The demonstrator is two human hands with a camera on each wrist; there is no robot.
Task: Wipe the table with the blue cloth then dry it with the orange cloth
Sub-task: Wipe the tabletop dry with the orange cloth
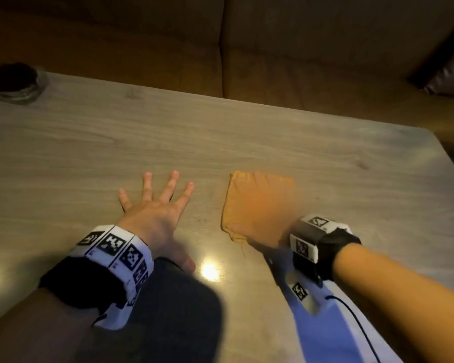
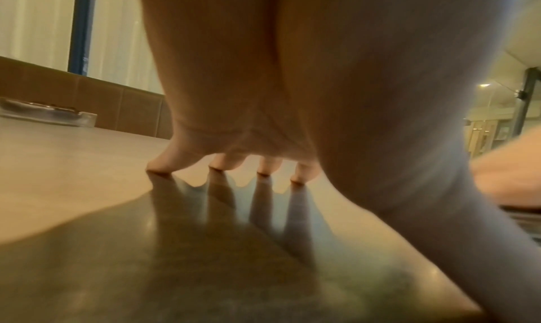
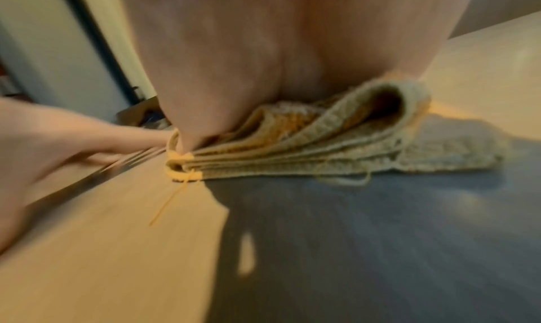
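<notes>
A folded orange cloth (image 1: 236,195) lies on the wooden table (image 1: 247,132), right of centre. My right hand (image 1: 262,213) lies flat on top of it and presses it down; both are blurred by motion. The right wrist view shows the palm (image 3: 234,73) bearing on the cloth's folded layers (image 3: 322,147), with loose threads trailing from the near edge. My left hand (image 1: 155,203) is spread on the bare table to the cloth's left, its straight fingertips (image 2: 263,168) touching the wood. No blue cloth appears in any view.
A glass ashtray (image 1: 11,82) with dark contents stands at the table's far left corner. A brown sofa (image 1: 299,48) runs along the far edge, with a dark cushion (image 1: 446,74) at its right. The table's right edge is close to the cloth.
</notes>
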